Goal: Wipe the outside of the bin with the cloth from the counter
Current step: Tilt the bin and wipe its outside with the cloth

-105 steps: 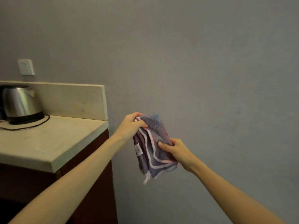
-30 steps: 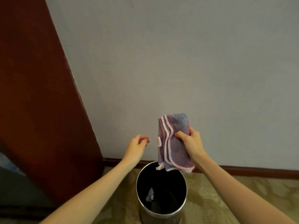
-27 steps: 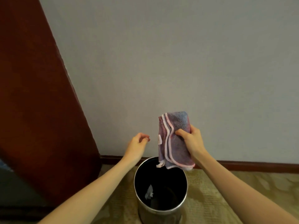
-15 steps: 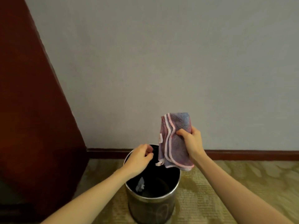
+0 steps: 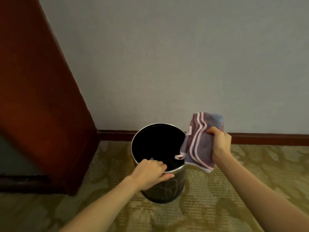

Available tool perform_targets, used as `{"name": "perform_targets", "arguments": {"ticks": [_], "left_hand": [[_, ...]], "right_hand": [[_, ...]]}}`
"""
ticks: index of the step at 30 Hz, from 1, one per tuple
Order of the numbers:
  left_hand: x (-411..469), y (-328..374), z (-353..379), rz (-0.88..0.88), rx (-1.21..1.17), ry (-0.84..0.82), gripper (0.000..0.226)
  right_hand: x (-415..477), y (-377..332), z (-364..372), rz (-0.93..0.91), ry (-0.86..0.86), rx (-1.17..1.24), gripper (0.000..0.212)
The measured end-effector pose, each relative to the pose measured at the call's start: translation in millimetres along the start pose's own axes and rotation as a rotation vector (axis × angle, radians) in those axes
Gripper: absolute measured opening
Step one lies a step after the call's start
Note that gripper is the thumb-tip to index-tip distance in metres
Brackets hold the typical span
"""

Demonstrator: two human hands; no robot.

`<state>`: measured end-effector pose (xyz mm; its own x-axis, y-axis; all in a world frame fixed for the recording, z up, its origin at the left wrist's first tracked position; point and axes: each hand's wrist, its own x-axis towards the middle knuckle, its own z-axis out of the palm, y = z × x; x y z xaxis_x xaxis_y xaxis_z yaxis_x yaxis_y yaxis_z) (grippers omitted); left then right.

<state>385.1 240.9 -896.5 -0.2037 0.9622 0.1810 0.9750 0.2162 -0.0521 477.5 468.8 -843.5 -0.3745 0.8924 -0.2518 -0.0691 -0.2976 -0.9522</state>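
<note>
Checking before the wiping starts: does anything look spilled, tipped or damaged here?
Nothing stands out. The round dark metal bin stands upright on the patterned carpet, left hand gripping its rim; the right hand holds the folded purple striped cloth beside it.

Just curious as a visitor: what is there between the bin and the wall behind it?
In the head view, only a narrow strip of patterned carpet and the dark baseboard lie between the bin and the wall; nothing else stands there.

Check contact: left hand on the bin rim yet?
Touching. The head view shows the left hand gripping the bin at its near rim, fingers curled inside, thumb pressed on the outer wall.
</note>
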Motion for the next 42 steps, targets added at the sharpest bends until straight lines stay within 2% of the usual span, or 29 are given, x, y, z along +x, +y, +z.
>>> {"name": "perform_targets", "arguments": {"ticks": [3, 8, 15, 22, 27, 31, 38, 42], "left_hand": [[-1.5, 3.3, 2.0, -0.068, 0.005, 0.060, 0.065], [-1.5, 6.6, 4.1, -0.107, 0.098, 0.142, 0.055], [-1.7, 5.4, 7.3, -0.110, -0.003, 0.170, 0.068], [-3.0, 18.4, 1.8, -0.197, -0.117, 0.191, 0.063], [7.4, 22.9, -11.3, -0.385, -0.283, 0.240, 0.059], [9.9, 0.0, -31.2, -0.568, -0.346, 0.338, 0.058], [-10.5, -58.5, -48.9, -0.843, -0.477, 0.421, 0.065], [-16.0, -80.8, -49.1, -0.978, -0.472, 0.445, 0.061]], "right_hand": [[-5.1, 19.6, -16.8, 0.087, 0.041, 0.103, 0.004], [-12.0, 61.1, -49.3, 0.204, 0.080, 0.090, 0.009], [-30.5, 106.5, -66.7, 0.239, 0.076, 0.038, 0.012], [-42.0, 102.1, -64.0, 0.228, 0.036, -0.058, 0.012], [-39.5, 89.4, -59.1, 0.164, -0.005, -0.163, 0.012], [-34.5, 89.2, -53.2, 0.130, -0.012, -0.200, 0.017], [-29.9, 94.9, -26.4, 0.172, -0.031, -0.173, 0.020], [-32.2, 100.2, -6.7, 0.208, -0.083, -0.161, 0.031]]}}
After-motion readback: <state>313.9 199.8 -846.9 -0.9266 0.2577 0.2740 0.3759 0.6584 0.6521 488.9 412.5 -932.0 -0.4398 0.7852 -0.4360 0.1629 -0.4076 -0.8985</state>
